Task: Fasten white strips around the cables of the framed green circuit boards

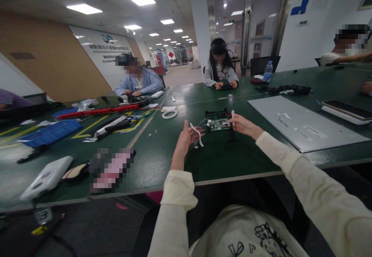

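A green circuit board [218,124] in a black frame [216,113] is held a little above the table. My right hand [244,125] pinches its right edge, where a small white strip stands up by the fingertips. To the left of the board is my left hand [187,139], thumb raised and apart from the outstretched fingers. A curved white strip [197,134] lies across those fingers; whether it is stuck to them or loose I cannot tell. Thin grey wires [202,123] run from the board's left side toward this hand.
On the right lies a large grey panel [302,123], with a phone [348,109] beyond it. A white tape roll [169,114], a blue tray [54,131] and a white device [48,177] are to the left. Several people sit around the table [151,164].
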`<action>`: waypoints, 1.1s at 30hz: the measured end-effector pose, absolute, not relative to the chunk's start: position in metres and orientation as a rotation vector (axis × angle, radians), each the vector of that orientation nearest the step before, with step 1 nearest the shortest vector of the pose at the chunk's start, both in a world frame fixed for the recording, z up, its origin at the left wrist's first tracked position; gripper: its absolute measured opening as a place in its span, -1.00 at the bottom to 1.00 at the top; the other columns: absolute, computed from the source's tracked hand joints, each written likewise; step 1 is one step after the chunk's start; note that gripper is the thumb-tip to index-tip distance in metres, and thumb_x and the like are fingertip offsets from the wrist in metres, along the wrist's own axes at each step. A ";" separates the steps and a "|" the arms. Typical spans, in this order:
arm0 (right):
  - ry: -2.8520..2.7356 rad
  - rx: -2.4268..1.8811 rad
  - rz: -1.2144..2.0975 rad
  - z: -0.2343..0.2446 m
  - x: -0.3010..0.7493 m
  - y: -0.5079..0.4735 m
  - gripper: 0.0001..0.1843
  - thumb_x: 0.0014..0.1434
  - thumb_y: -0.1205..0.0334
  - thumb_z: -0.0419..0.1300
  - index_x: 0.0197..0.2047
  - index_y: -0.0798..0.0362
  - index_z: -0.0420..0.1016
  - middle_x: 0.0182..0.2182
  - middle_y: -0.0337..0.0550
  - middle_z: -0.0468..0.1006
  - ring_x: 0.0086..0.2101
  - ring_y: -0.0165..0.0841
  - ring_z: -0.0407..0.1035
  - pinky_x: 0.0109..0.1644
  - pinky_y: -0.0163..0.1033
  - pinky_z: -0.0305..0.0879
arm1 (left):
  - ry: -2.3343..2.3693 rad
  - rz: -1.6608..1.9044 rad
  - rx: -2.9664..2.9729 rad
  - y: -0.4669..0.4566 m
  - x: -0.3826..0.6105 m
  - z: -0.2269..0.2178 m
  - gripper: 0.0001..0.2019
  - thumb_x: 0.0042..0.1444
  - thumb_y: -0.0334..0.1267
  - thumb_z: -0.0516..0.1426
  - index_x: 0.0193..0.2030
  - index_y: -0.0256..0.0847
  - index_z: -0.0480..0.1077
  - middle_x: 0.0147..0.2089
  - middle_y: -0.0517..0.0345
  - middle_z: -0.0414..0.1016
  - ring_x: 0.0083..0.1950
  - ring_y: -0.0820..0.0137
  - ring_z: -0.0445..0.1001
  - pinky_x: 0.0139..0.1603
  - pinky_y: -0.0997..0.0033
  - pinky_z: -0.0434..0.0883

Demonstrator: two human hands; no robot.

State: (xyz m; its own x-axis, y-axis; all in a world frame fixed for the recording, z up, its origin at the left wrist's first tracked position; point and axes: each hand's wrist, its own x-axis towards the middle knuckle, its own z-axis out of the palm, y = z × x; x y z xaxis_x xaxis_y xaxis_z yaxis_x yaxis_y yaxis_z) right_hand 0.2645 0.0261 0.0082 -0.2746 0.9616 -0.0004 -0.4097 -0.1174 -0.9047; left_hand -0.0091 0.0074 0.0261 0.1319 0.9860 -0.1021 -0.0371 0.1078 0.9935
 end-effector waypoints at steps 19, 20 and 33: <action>-1.000 -0.822 1.623 0.001 0.265 0.017 -0.74 0.00 0.50 0.22 -0.23 0.04 0.40 -0.45 -0.32 0.57 -0.55 -0.54 0.44 -0.53 -0.51 0.37 | 1.189 1.100 1.240 0.008 -0.009 0.019 -0.74 0.20 -0.14 0.07 -0.15 -0.33 0.40 -0.26 -0.10 0.60 -0.39 0.36 0.59 -0.48 0.54 0.38; -0.987 -0.828 1.621 0.001 0.264 0.016 -0.75 0.00 0.51 0.21 -0.24 0.04 0.40 -0.47 -0.32 0.56 -0.57 -0.54 0.42 -0.55 -0.52 0.35 | 1.184 1.104 1.248 0.008 -0.009 0.018 -0.74 0.20 -0.14 0.06 -0.15 -0.32 0.39 -0.26 -0.09 0.60 -0.40 0.36 0.59 -0.49 0.54 0.38; -0.951 -0.856 1.611 0.005 0.261 0.011 -0.74 0.01 0.51 0.22 -0.24 0.04 0.36 -0.50 -0.34 0.54 -0.56 -0.53 0.43 -0.53 -0.51 0.37 | 1.227 1.160 1.255 0.003 -0.006 0.023 -0.74 0.22 -0.13 0.06 -0.15 -0.29 0.39 -0.23 -0.05 0.59 -0.37 0.37 0.59 -0.44 0.53 0.41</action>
State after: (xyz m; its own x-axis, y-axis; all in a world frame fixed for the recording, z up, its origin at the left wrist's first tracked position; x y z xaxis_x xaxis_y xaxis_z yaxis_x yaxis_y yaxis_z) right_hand 0.2606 0.0108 0.0052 -0.2132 0.9746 -0.0694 -0.4104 -0.1537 -0.8989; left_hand -0.0060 0.0030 0.0232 0.0285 0.9996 -0.0060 0.0501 0.0046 0.9987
